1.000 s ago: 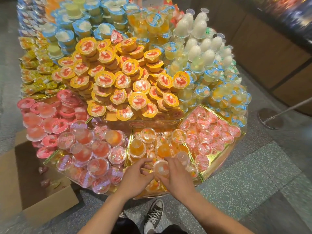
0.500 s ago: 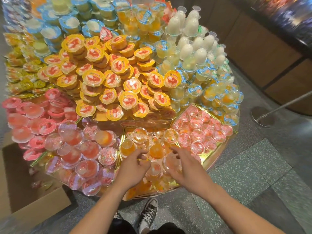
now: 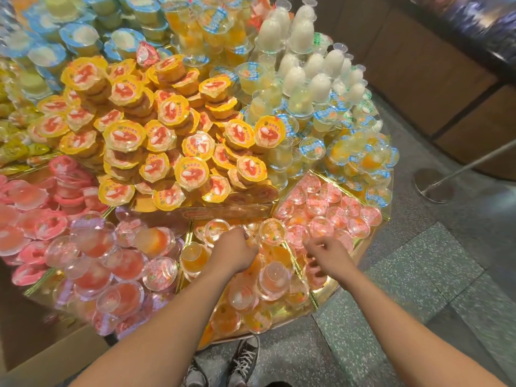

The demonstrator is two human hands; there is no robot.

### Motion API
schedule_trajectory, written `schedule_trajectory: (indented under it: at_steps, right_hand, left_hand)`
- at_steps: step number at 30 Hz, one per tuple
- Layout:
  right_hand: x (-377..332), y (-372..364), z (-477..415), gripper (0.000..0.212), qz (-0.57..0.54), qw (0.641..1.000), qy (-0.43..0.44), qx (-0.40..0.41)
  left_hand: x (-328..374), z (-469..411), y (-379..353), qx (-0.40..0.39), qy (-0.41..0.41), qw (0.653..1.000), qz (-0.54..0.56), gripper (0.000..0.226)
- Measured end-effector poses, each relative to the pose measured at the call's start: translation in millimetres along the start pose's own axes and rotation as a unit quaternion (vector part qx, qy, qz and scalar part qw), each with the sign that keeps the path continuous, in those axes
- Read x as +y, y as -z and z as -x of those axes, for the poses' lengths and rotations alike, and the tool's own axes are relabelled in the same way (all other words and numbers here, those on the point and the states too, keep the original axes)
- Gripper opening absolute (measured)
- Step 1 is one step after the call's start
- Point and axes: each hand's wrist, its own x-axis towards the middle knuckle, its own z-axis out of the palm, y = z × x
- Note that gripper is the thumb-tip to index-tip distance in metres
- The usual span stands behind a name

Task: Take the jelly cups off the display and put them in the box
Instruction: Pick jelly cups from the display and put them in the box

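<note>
Your left hand (image 3: 234, 252) is down in the wedge of orange jelly cups (image 3: 272, 275) at the near edge of the tabletop (image 3: 332, 289). It is curled into a fist with its back to the camera. Its fingers are hidden among the cups, so I cannot tell whether they grip one. Your right hand (image 3: 326, 255) hovers just right of it, over the gold divider (image 3: 296, 261) that separates the orange wedge from the pink-lidded cups (image 3: 335, 210) at the near right edge. Its fingers hang loosely curled and hold nothing.

The orange cups lie jumbled in their wedge, some upright, some tipped on their sides. To the left of the wedge, larger clear cups of red jelly (image 3: 111, 261) are heaped along the near left edge. Behind both, toward the middle of the tabletop, rises a pile of yellow-lidded cups (image 3: 167, 129). White bottles (image 3: 301, 51) stand near the far right edge.

The box (image 3: 42, 344), brown cardboard, sits on the floor (image 3: 418, 317) below the tabletop's near left edge. Your shoe (image 3: 245, 358) shows beneath the near edge.
</note>
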Motion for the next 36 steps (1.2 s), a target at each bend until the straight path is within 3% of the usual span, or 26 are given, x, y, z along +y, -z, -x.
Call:
schedule_trajectory:
  at_steps: [5, 8, 12, 15, 18, 20, 26, 30, 36]
  right_hand:
    - [29, -33, -47, 0.045, -0.008, 0.996, -0.087, 0.003]
    - [35, -46, -58, 0.044, 0.008, 0.994, -0.106, -0.001]
    - [40, -57, -70, 0.044, -0.023, 0.989, -0.147, -0.009]
    - [40, -61, -72, 0.041, -0.047, 0.985, -0.166, -0.011]
    - [36, -62, -69, 0.038, -0.095, 0.979, -0.18, -0.024]
    - [35, -62, -67, 0.036, -0.122, 0.973, -0.194, -0.036]
    - [36, -62, -67, 0.026, -0.193, 0.956, -0.219, -0.032]
    - [33, -63, -62, 0.023, -0.207, 0.956, -0.207, -0.028]
    - [26, -44, -42, 0.03, -0.187, 0.968, -0.163, -0.043]
  left_hand:
    - [2, -28, -18, -0.024, 0.038, 0.996, -0.075, 0.052]
    - [2, -34, -23, -0.034, 0.055, 0.994, -0.086, 0.058]
    - [5, -37, -29, -0.05, 0.052, 0.992, -0.103, 0.032]
    - [0, -36, -35, -0.063, 0.061, 0.991, -0.101, 0.036]
    - [-1, -33, -37, -0.071, 0.059, 0.99, -0.109, 0.011]
    - [-5, -31, -37, -0.076, 0.062, 0.989, -0.109, 0.018]
    - [-28, -30, -29, -0.064, 0.084, 0.994, 0.009, 0.009]
    - [-41, -30, -31, -0.063, 0.101, 0.985, 0.125, 0.02]
    - [-49, -35, -38, -0.07, 0.122, 0.972, 0.187, 0.031]
